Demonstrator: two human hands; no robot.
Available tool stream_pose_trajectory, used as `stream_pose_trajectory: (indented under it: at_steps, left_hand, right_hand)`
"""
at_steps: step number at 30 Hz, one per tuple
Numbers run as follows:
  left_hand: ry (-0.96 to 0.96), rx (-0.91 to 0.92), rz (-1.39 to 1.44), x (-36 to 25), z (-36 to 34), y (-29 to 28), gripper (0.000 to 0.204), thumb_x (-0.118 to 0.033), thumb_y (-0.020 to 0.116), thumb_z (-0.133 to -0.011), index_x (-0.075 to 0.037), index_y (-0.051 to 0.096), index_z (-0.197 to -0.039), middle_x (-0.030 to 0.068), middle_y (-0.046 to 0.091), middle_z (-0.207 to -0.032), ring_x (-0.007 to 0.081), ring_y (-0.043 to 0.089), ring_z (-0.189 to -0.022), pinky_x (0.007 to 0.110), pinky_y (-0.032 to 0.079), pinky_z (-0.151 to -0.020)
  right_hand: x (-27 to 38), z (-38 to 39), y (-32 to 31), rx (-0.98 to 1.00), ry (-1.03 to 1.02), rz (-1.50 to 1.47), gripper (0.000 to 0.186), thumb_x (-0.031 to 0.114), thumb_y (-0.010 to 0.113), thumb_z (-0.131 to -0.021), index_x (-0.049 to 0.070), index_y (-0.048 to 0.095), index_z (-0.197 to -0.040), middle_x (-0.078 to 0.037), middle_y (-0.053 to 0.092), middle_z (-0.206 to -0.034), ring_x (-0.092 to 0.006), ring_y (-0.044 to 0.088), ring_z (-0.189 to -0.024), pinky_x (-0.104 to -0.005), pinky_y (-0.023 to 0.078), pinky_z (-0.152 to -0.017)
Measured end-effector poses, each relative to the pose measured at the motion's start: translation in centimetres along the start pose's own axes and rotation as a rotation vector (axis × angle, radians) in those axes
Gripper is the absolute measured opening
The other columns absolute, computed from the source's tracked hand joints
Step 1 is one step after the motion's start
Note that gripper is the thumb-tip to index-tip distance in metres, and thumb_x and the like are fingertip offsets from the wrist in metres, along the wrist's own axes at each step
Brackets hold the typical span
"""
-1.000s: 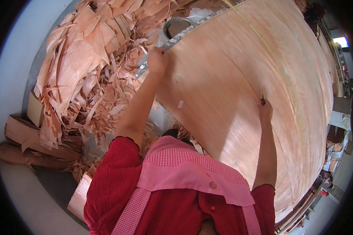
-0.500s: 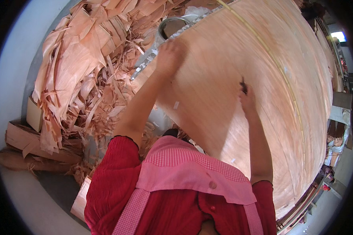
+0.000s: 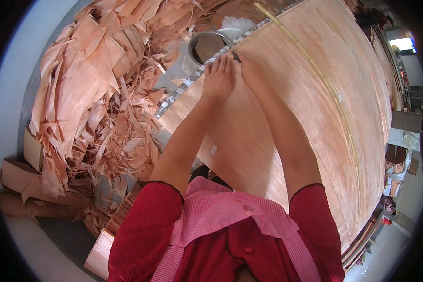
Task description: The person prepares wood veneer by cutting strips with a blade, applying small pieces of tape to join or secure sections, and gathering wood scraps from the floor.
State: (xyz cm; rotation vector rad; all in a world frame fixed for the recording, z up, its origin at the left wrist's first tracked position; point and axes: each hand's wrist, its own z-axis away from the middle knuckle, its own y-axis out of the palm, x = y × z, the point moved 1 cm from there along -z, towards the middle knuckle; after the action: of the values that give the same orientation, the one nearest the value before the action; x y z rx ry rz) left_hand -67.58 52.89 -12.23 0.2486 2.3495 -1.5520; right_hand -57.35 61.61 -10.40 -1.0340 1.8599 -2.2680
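Observation:
A large sheet of pale wood veneer (image 3: 277, 94) spreads before me. Near its far left edge my left hand (image 3: 219, 79) lies flat on it, fingers stretched toward the edge. Close beside it on the right, my right hand (image 3: 250, 69) is closed round a small dark tool (image 3: 236, 57), which is too small to name; its tip is by the sheet's edge. Along that edge runs a mottled grey-and-white strip (image 3: 176, 92). One small white piece (image 3: 213, 150) sits on the veneer nearer to me.
A round metal-rimmed container (image 3: 192, 50) stands just beyond the edge, beside some clear plastic (image 3: 237, 24). Torn veneer scraps (image 3: 80, 80) heap up on the left. A long thin yellowish strip (image 3: 315, 66) crosses the sheet. Stacked boards (image 3: 47, 181) lie at the lower left.
My right hand has moved far and left with the dark tool, from the middle of the sheet to its edge. My left hand has shifted slightly right and now lies flat.

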Motion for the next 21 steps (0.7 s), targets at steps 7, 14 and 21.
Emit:
stream_pose_trajectory:
  at_steps: [7,14,21]
  left_hand:
    - [-0.019,0.069,0.003,-0.7,-0.1,0.4,0.051,-0.030,0.044,-0.082,-0.005,0.040,-0.126,0.0089,0.038,-0.133,0.0258,0.028,-0.127,0.054,0.017,-0.101]
    - [-0.009,0.134,-0.124,-0.1,-0.7,0.6,0.051,-0.032,0.042,-0.085,-0.003,0.038,-0.127,0.0094,0.032,-0.136,0.0276,0.025,-0.129,0.053,0.012,-0.103]
    - [0.416,0.328,0.049,-4.5,0.3,1.0,0.058,-0.037,0.041,-0.086,-0.012,0.024,-0.136,0.0068,0.023,-0.142,0.0276,0.020,-0.131,0.049,0.015,-0.104]
  right_hand:
    - [2.1,-1.1,-0.8,0.015,-0.014,0.292,0.023,0.016,0.040,-0.084,0.007,0.056,-0.097,-0.018,0.061,-0.091,-0.0344,0.059,-0.086,-0.0426,0.046,-0.073]
    - [-3.6,9.7,-3.5,-0.227,-0.071,0.071,0.026,0.014,0.037,-0.085,0.004,0.053,-0.103,-0.019,0.060,-0.091,-0.0339,0.059,-0.081,-0.0424,0.046,-0.070]
    - [-6.1,13.4,-4.3,-0.095,0.161,0.269,0.022,0.017,0.042,-0.083,0.003,0.055,-0.096,-0.017,0.060,-0.092,-0.0316,0.060,-0.083,-0.0416,0.048,-0.068]
